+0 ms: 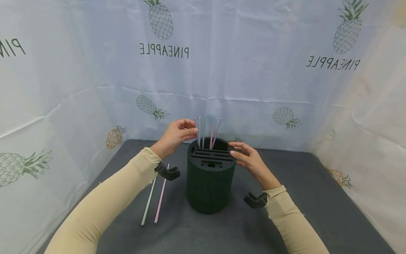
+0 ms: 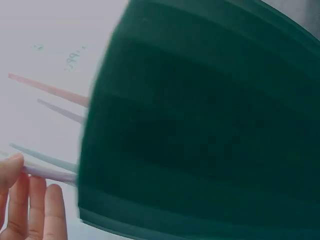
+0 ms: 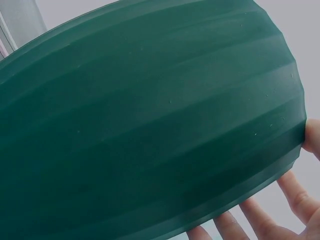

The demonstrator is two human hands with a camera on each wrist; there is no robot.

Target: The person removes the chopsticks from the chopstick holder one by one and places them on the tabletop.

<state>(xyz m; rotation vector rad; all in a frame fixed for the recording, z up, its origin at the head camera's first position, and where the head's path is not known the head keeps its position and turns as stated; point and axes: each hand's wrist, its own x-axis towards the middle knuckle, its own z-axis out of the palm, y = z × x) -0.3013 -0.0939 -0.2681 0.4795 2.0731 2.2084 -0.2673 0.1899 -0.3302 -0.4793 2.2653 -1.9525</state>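
A dark green knife block (image 1: 209, 187) with a slotted black top stands upright on the table. My left hand (image 1: 177, 137) is at its upper left rim. There, thumb and fingers pinch a light purple straw (image 2: 50, 174), whose lower end is hidden inside the block. Beside it, several other straws stick up from the back opening, among them a pink straw (image 1: 211, 135) and a bluish one (image 1: 204, 133). On the right, my right hand (image 1: 250, 162) holds the rim, thumb at the top edge and fingers (image 3: 260, 220) along the side.
Left of the block, a pale green straw (image 1: 148, 203) and a pink straw (image 1: 161, 199) lie side by side on the dark grey tabletop (image 1: 203, 234). A white curtain (image 1: 241, 70) printed with pineapples encloses the back and both sides.
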